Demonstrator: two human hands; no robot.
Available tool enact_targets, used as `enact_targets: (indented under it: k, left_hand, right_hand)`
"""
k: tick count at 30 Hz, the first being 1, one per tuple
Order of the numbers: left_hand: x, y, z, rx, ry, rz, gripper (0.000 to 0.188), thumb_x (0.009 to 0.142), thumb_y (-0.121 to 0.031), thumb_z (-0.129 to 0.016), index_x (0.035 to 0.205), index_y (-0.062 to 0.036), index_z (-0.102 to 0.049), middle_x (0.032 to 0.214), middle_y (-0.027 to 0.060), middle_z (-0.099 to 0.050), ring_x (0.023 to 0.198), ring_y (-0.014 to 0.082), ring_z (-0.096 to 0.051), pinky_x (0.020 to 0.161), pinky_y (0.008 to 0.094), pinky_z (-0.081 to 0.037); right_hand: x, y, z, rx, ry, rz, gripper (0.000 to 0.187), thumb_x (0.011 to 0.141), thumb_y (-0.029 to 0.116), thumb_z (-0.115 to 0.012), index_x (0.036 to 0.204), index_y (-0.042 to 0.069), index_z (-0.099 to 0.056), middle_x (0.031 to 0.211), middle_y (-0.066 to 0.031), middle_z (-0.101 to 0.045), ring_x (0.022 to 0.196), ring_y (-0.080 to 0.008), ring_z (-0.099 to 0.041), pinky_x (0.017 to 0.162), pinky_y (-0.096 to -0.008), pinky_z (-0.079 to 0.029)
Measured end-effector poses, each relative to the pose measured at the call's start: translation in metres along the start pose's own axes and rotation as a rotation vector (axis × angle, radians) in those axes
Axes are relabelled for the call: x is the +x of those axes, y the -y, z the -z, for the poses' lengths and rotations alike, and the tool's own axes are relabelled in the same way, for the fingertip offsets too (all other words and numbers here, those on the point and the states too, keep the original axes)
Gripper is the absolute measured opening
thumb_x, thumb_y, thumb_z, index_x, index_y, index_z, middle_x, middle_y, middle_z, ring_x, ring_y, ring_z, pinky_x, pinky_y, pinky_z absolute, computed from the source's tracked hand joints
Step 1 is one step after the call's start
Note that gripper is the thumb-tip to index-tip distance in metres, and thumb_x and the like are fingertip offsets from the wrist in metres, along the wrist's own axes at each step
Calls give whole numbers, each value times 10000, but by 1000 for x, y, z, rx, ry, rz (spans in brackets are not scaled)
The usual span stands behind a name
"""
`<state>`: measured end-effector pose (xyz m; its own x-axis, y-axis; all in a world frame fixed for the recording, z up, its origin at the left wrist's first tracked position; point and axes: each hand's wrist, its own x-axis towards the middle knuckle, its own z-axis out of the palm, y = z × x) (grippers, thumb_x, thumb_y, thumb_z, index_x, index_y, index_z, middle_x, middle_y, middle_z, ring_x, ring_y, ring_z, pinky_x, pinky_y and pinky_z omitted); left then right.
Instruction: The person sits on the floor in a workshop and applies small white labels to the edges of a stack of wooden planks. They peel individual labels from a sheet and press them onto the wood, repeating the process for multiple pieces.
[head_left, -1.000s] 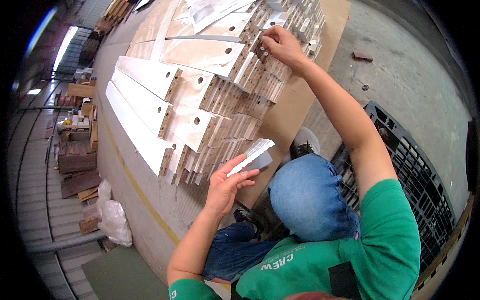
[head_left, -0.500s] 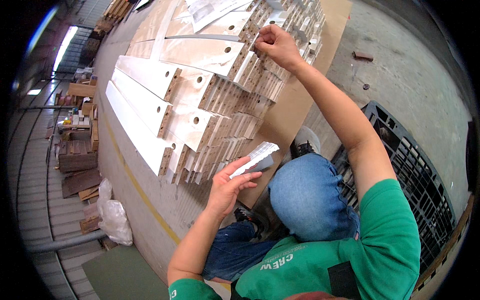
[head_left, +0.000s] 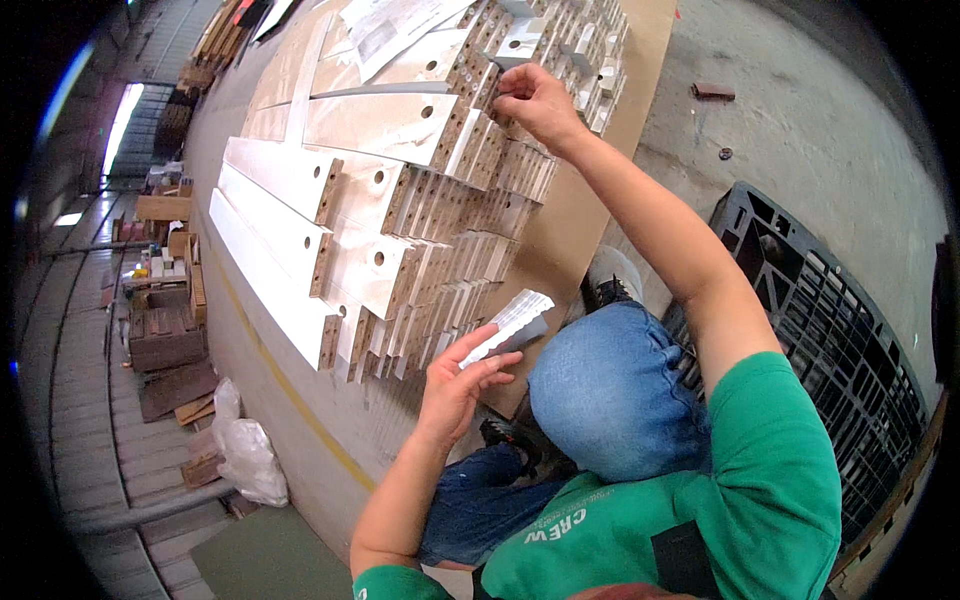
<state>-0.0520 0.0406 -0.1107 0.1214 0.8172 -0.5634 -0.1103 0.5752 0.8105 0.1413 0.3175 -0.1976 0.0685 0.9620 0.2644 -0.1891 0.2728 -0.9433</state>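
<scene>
A thin white folded strip of sheet (head_left: 516, 325), creased and jagged along one edge, is pinched between the thumb and fingers of my left hand (head_left: 455, 395). My right hand (head_left: 545, 108) is stretched forward to the drilled ends of a large stack of white boards (head_left: 385, 122). Its thumb and forefinger are bent together against the board ends; anything between them is too small to make out. The stacked boards have round holes near their ends, and their cut faces show brown cores with small holes. Printed paper sheets (head_left: 385, 35) lie on top.
Under the stack a brown sheet (head_left: 570, 215) sticks out to the right. A black plastic pallet (head_left: 830, 330) stands close by my right knee. Clear plastic wrap (head_left: 250, 460) and wooden pieces (head_left: 165, 330) lie to the left, and a small brown block (head_left: 713, 91) is on the floor.
The view has shifted slightly, so the stack sits a little further left. My right hand stays at the board ends with its fingers bent; my left still holds the folded strip.
</scene>
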Motion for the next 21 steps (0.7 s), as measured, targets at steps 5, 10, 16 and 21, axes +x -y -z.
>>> enact_targets:
  k: [5, 10, 16, 21]
  left_hand:
    - [1, -4, -6, 7, 3, 8, 433, 815, 7, -525, 1235, 44, -430, 1138, 190, -550, 991, 289, -595, 749, 304, -521]
    - [1, 0, -3, 11, 12, 11, 435, 817, 3, -547, 1237, 35, -441, 1168, 179, -538, 1002, 276, -591, 756, 294, -514]
    - [2, 0, -2, 4, 31, 19, 435, 819, 0, -560, 1237, 30, -447, 1182, 175, -533, 1008, 269, -589, 763, 284, -513]
    - [3, 1, -2, 1, 45, 29, 436, 816, -4, -570, 1233, 33, -451, 1174, 176, -537, 1006, 265, -590, 760, 282, -514]
  right_hand:
    - [4, -7, -14, 242, -106, -22, 314, 728, 39, -673, 997, 20, -513, 919, -41, -570, 847, -124, -541, 780, -254, -453]
    - [6, -13, -18, 170, -148, -10, 309, 741, 56, -665, 1000, 14, -502, 916, -40, -567, 838, -116, -540, 764, -252, -460]
    - [7, -16, -22, 92, -204, 29, 288, 745, 74, -662, 977, 12, -502, 897, -34, -567, 820, -108, -541, 751, -247, -464]
    - [5, -10, -21, -78, -249, 93, 244, 741, 96, -661, 926, 20, -523, 850, -51, -589, 789, -132, -569, 728, -259, -475]
